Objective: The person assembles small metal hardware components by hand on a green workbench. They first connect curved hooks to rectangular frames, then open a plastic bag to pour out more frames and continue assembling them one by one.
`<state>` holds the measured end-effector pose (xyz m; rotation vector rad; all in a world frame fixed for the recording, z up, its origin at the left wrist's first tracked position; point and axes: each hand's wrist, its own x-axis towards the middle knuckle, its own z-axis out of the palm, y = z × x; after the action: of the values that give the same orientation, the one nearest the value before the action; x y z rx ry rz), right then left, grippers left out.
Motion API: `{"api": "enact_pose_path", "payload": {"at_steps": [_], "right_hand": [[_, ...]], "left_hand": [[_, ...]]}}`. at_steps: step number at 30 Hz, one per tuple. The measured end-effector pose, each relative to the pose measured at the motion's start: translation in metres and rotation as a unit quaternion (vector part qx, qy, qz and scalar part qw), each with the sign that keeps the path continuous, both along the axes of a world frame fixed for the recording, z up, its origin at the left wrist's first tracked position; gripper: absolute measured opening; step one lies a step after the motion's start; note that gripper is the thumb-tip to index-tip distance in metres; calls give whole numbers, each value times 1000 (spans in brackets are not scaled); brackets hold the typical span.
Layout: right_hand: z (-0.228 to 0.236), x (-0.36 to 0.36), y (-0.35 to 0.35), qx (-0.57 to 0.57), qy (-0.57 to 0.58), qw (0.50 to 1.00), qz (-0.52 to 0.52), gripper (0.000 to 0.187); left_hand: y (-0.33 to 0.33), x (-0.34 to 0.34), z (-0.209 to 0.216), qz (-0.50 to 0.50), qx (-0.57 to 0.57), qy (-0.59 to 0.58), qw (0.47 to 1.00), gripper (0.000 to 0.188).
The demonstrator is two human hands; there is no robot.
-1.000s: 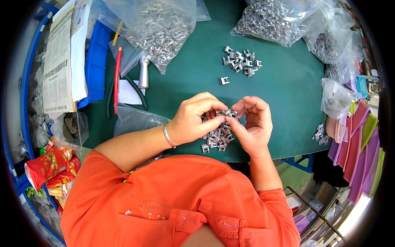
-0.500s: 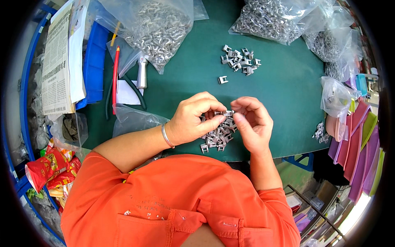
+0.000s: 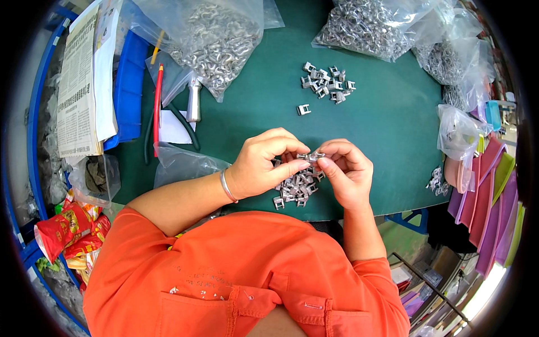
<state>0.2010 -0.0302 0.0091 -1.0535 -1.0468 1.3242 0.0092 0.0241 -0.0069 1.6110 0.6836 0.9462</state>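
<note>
Between my two hands is a small silver metal clasp part (image 3: pixel 310 157), held just above the green table. My left hand (image 3: pixel 263 159) pinches its left end between thumb and fingers. The thumb and fingertips of my right hand (image 3: pixel 348 171) are closed on its right end. Directly beneath lies a pile of similar silver metal parts (image 3: pixel 296 188), partly covered by my left hand. Farther off on the table is a second group of these U-shaped parts (image 3: pixel 328 82), with a single part (image 3: pixel 304 109) apart from it, nearer to me.
Clear bags of metal hooks (image 3: pixel 222 45) and rings (image 3: pixel 368 28) lie at the back. On the left are a red pencil (image 3: pixel 158 106), green-handled pliers (image 3: pixel 188 128), a metal-handled tool (image 3: pixel 193 101) and a blue bin (image 3: pixel 129 84). Small metal pieces (image 3: pixel 437 181) sit near the right edge.
My right hand has moved slightly left and closed its fingertips on the metal part's right end. The left hand has stayed nearly still.
</note>
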Motion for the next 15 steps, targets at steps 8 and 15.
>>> {"api": "enact_pose_path", "payload": {"at_steps": [8, 15], "right_hand": [[-4, -4, -2, 8, 34, 999, -1, 26], [-6, -3, -4, -3, 35, 999, -2, 26]], "left_hand": [[1, 3, -1, 29, 34, -1, 999, 12], [0, 1, 1, 23, 26, 18, 999, 16]]}}
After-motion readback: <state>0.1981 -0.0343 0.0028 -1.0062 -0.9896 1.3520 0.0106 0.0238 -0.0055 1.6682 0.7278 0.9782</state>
